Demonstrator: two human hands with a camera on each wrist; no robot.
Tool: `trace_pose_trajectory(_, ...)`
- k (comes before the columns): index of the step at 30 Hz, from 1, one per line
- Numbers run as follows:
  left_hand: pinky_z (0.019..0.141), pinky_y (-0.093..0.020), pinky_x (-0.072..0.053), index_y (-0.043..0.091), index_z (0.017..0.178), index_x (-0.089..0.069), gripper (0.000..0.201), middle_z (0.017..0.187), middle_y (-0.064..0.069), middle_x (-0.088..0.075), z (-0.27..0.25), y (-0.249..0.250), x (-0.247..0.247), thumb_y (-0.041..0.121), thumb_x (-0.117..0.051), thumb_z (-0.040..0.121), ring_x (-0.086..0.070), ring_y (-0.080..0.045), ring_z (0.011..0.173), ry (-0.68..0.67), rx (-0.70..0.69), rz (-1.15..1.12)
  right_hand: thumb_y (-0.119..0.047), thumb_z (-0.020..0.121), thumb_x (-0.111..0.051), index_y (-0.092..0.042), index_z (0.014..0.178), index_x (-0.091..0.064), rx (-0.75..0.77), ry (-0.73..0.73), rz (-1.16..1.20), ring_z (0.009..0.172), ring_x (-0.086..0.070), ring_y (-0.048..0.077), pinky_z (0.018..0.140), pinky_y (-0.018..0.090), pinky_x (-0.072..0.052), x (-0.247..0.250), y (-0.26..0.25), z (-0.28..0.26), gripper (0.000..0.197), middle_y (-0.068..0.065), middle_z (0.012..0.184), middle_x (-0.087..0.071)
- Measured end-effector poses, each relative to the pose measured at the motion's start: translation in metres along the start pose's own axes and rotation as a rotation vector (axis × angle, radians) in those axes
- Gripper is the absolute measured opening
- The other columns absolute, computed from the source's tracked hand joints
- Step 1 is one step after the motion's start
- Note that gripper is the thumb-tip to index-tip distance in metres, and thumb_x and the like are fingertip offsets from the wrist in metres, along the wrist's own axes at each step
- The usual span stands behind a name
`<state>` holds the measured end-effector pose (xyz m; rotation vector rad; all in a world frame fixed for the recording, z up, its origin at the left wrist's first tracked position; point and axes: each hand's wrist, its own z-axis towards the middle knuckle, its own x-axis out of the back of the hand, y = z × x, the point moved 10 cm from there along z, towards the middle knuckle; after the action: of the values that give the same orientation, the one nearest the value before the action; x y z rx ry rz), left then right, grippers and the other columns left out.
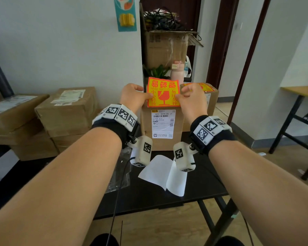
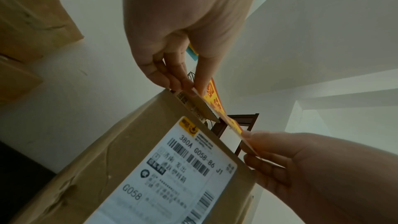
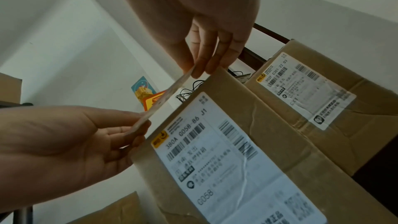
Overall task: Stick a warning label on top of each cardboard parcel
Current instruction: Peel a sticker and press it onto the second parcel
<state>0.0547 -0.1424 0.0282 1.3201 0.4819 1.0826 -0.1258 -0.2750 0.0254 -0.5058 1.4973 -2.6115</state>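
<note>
An orange-and-yellow fragile warning label (image 1: 163, 92) is held stretched between both hands just over the top of the nearest cardboard parcel (image 1: 160, 128). This parcel stands upright on the black table and shows a white shipping slip. My left hand (image 1: 148, 96) pinches the label's left edge and my right hand (image 1: 179, 98) pinches its right edge. The wrist views show the label (image 2: 217, 106) (image 3: 165, 98) edge-on above the parcel (image 2: 107, 168) (image 3: 269, 125); I cannot tell whether they touch. Behind and to the right, a second parcel (image 1: 212, 102) carries a stuck label (image 1: 201, 87) on top.
White backing sheets (image 1: 164, 174) and a clear plastic bag (image 1: 121, 171) lie on the black table (image 1: 203, 183) near me. Several parcels (image 1: 64, 110) are stacked at left. Behind stand an open carton of cables (image 1: 165, 48) and a pink bottle (image 1: 177, 73). A wooden table (image 1: 302, 91) is at right.
</note>
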Motion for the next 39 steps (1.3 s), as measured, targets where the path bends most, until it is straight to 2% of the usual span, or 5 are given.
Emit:
trace_pose_trajectory(19,0.087,-0.035,-0.055,0.01,0.117,-0.06,0.044,0.107,-0.006,-0.068,0.012,-0.019,-0.007,0.023,-0.078,0.08,-0.067,-0.019,0.095,0.038,-0.003,0.006,-0.021,0.091,-0.066,-0.021,0.103,-0.054,0.067,0.009,-0.12,0.092,-0.063,0.01,0.08,0.029,-0.053,-0.008,0.006,0.002,0.016,-0.006,0.097,-0.065)
trace_pose_trajectory(22,0.088,-0.037,-0.056,0.012,0.108,-0.06,0.034,0.102,-0.006,-0.069,0.01,-0.017,-0.008,0.02,-0.078,0.08,-0.068,-0.02,0.093,0.035,-0.01,0.015,-0.021,0.091,-0.066,-0.021,0.102,-0.054,0.073,-0.001,-0.136,0.091,-0.063,0.011,0.08,0.03,-0.053,-0.007,0.005,0.002,0.016,-0.006,0.095,-0.064)
trace_pose_trajectory(26,0.087,-0.036,-0.055,0.011,0.107,-0.061,0.029,0.095,-0.004,-0.067,0.008,-0.014,-0.009,0.02,-0.075,0.083,-0.067,-0.018,0.089,0.029,-0.047,0.063,-0.02,0.091,-0.065,-0.02,0.101,-0.054,0.082,-0.026,-0.165,0.087,-0.062,0.011,0.075,0.028,-0.05,-0.01,0.004,0.002,0.015,-0.006,0.09,-0.063)
trace_pose_trajectory(32,0.088,-0.039,-0.053,0.01,0.117,-0.058,0.04,0.107,-0.007,-0.067,0.006,-0.009,-0.008,0.025,-0.074,0.083,-0.065,-0.023,0.097,0.079,-0.109,0.208,-0.019,0.092,-0.063,-0.018,0.105,-0.054,0.138,-0.041,-0.263,0.083,-0.059,0.012,0.064,0.022,-0.04,-0.014,0.001,0.001,0.015,-0.004,0.089,-0.062)
trace_pose_trajectory(39,0.079,-0.035,-0.048,0.013,0.118,-0.051,0.032,0.102,-0.005,-0.065,-0.008,0.008,-0.017,0.016,-0.063,0.089,-0.059,-0.024,0.098,0.16,-0.293,0.434,-0.015,0.091,-0.062,-0.016,0.105,-0.055,0.258,-0.056,-0.369,0.098,-0.06,0.021,0.083,0.038,-0.052,-0.023,-0.008,0.001,0.016,0.003,0.104,-0.063)
